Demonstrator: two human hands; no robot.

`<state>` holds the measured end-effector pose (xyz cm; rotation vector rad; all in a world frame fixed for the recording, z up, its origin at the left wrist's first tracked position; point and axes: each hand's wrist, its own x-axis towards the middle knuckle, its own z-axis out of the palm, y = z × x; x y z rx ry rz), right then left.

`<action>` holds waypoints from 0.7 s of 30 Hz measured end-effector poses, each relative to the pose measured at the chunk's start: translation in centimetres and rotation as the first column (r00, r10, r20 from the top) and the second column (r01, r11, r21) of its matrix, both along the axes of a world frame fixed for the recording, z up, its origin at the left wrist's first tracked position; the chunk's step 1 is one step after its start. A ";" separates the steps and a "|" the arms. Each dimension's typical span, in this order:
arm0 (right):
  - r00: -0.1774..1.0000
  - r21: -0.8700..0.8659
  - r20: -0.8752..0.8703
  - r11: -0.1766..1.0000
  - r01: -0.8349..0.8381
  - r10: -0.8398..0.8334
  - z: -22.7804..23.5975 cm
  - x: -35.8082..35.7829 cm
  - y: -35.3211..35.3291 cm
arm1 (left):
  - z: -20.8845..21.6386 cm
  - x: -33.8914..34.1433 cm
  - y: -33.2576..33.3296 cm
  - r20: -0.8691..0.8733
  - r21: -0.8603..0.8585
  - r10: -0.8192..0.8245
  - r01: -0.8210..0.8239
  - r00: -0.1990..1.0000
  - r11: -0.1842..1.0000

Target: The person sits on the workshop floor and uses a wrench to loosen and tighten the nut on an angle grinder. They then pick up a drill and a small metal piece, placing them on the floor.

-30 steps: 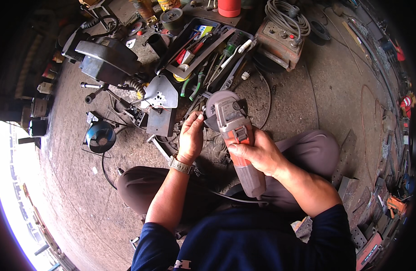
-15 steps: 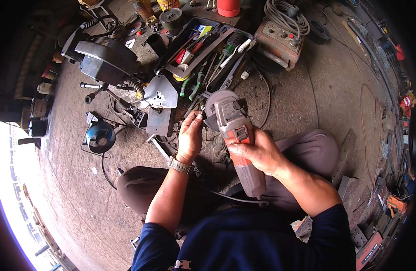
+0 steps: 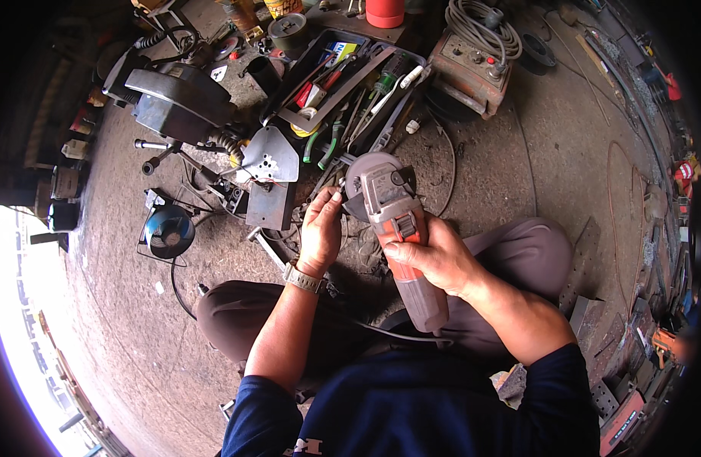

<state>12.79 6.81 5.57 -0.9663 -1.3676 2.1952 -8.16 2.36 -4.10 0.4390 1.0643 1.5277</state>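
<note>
My right hand [image 3: 438,255] is wrapped round the orange and grey body of an angle grinder [image 3: 411,263], thumb across its top. The grinder's disc [image 3: 375,161] points away from me, and a dark guard covers part of it. Just left of the disc, my left hand [image 3: 320,228] is closed in a pinch. A small pale bit shows at its fingertips, too small to name, close to the disc's edge; contact cannot be made out. A cord runs from the grinder's rear across my lap. Beyond my left hand lie a flat metal plate with holes [image 3: 268,156] and a rectangular metal piece [image 3: 270,206].
A tool tray [image 3: 320,126] with pliers and screwdrivers stands ahead. To its right is a rusty machine box [image 3: 472,72] under a coiled cable [image 3: 484,34]. A large grey power tool [image 3: 179,99] and a small blue fan [image 3: 169,231] sit at left. Metal scraps line the right side.
</note>
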 end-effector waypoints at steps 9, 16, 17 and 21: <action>1.000 0.015 0.002 1.000 -0.009 0.009 0.0 0.0 0.1 | -0.6 0.1 0.1 0.032 -0.001 0.004 -0.004 0.999 1.000; 1.000 0.029 -0.002 1.000 -0.001 0.001 0.1 -0.2 0.0 | -1.1 0.0 0.2 0.032 0.010 0.011 -0.011 0.999 1.000; 1.000 0.032 -0.002 0.999 -0.001 0.001 0.2 -0.2 0.1 | -1.1 -0.1 0.2 0.035 0.013 0.004 -0.004 0.999 1.000; 1.000 -0.008 -0.015 1.000 -0.003 0.003 0.4 -0.2 0.1 | -1.3 -0.1 0.1 0.031 0.008 0.008 -0.009 0.999 1.000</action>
